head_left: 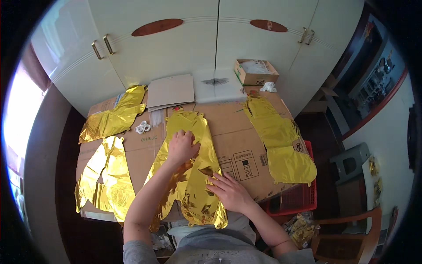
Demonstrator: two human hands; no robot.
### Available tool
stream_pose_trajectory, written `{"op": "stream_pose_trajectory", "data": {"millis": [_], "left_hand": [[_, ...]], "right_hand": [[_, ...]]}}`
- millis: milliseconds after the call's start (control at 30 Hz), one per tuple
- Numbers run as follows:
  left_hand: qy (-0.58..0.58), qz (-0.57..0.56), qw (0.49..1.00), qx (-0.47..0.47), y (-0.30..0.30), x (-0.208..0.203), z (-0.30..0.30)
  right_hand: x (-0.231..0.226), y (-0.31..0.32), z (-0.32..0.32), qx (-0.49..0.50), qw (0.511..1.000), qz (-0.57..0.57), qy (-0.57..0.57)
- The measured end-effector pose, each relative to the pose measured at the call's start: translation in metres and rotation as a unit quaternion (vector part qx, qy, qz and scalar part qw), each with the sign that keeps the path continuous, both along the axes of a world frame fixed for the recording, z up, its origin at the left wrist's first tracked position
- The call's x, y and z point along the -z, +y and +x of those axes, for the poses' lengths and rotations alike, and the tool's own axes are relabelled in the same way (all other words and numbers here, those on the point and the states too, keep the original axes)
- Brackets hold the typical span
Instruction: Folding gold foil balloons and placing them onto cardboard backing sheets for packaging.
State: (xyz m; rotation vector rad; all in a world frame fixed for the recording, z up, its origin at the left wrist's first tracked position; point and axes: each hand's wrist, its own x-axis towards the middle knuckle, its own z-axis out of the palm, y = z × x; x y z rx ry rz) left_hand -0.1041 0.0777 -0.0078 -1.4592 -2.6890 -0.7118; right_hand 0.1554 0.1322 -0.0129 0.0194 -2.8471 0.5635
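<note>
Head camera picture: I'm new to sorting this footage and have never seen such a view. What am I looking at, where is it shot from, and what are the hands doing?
No machine here: a person works with two bare hands. The one picture comes from a wide fisheye camera worn on the head, looking down, so straight edges curve near the rim and the forearms enter from below.

The surface is flattened brown cardboard in front of white cupboard doors. On it lie flat, uninflated gold foil balloons. The left hand and right hand both press flat on the middle balloon; neither grips anything. Another gold balloon lies to the right, two more to the left.

Also there: a stack of grey card sheets, small white rings, an open cardboard box, and a red crate by the table's edge.
</note>
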Motion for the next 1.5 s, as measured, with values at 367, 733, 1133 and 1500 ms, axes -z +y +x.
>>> {"op": "stream_pose_trajectory", "data": {"millis": [367, 733, 1133, 1500], "left_hand": [[-0.053, -0.025, 0.998, 0.006, -0.023, -0.003, -0.005], [-0.081, -0.007, 0.996, 0.043, -0.029, 0.005, -0.013], [0.109, -0.009, 0.974, 0.199, -0.025, -0.015, 0.006], [0.079, 0.046, 0.975, 0.204, -0.023, -0.005, -0.001]], "right_hand": [[-0.002, 0.0, -0.001, -0.003, 1.0, 0.01, 0.016], [0.0, 0.0, -0.001, -0.002, 1.0, 0.005, 0.015], [-0.001, 0.001, -0.001, -0.002, 1.0, 0.004, 0.012], [0.001, 0.0, 0.0, -0.001, 1.0, 0.006, 0.01]]}}
